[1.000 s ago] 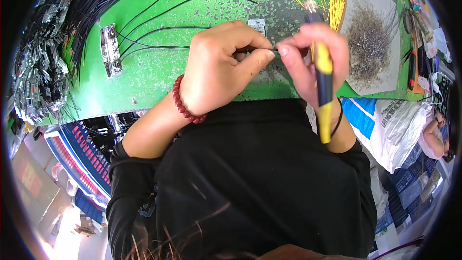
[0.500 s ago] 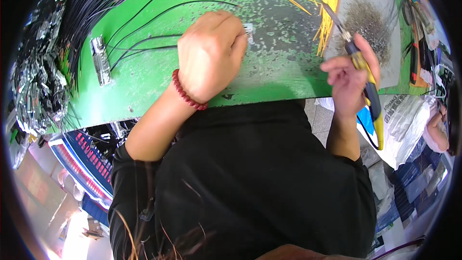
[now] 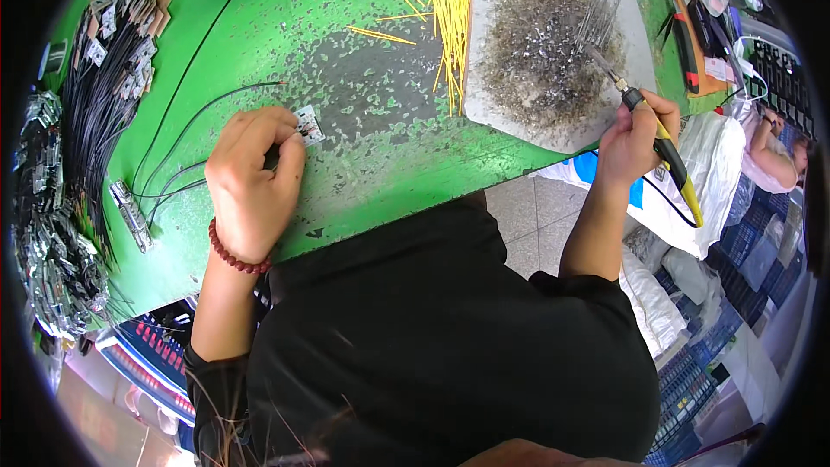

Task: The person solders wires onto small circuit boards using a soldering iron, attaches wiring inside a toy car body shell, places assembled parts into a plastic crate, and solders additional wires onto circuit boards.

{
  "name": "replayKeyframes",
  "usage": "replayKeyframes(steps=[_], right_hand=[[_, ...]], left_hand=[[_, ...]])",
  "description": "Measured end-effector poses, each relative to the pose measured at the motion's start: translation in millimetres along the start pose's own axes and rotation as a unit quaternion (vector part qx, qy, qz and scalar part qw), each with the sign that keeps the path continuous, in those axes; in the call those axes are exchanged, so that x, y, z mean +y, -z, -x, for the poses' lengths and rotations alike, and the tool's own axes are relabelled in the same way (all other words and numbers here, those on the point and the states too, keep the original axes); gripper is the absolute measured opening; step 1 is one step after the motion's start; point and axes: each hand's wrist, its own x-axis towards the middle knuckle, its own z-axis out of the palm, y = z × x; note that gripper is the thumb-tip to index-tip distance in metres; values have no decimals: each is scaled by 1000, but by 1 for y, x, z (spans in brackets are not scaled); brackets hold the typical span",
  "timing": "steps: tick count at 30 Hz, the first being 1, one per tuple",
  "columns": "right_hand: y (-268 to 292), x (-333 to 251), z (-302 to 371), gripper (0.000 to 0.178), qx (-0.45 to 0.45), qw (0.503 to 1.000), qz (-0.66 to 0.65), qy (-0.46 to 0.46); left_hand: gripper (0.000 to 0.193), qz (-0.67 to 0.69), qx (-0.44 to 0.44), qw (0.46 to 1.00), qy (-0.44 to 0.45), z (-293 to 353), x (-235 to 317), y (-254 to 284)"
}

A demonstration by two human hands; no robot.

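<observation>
My left hand (image 3: pixel 255 173), closed in a pinch, rests on the green table at the left. From its fingertips a small white circuit board (image 3: pixel 309 125) sticks out. Black wires (image 3: pixel 183 169) run to the hand from the left; their ends are hidden under it. My right hand (image 3: pixel 629 145) is wrapped round a yellow and black soldering iron (image 3: pixel 679 175). The iron's metal tip points down at the dark, speckled solder residue (image 3: pixel 545 43) on a pale grey board (image 3: pixel 477 104); whether it touches cannot be told.
Thin yellow tubes (image 3: pixel 448 26) lie left of the grey board. A silvery part (image 3: pixel 130 216) joins the wires. Bundled black wires with small boards (image 3: pixel 95 112) fill the left edge. Hand tools (image 3: pixel 685 52) lie far right, beyond them another person's arm (image 3: pixel 768 160). A white bag (image 3: pixel 705 151) hangs below.
The view has swung to the right. The iron's tip has gone from near the yellow tubes to over the residue, and my right fingers have closed round the handle. My left hand keeps its pinch.
</observation>
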Motion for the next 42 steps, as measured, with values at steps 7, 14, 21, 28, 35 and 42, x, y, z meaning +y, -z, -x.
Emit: replayKeyframes(steps=[7,14,21,28,35,42], right_hand=[[5,8,-1,7,-23,998,16,48],[-3,2,1,5,-8,999,-15,31],[-13,3,2,4,16,999,1,46],[-58,-23,57,21,-198,975,-97,23],[-107,-26,103,25,-334,934,-116,-56],[-113,-22,107,29,-335,938,-81,-35]], left_hand=[[7,22,0,999,31,0,2,-1],[7,18,-8,999,31,0,0,0],[7,13,-7,999,29,0,0,4],[7,16,-12,1000,-15,0,-12,0],[7,8,-8,1000,-11,5,-17,-1],[7,-12,-21,1000,-15,-1,-16,2]])
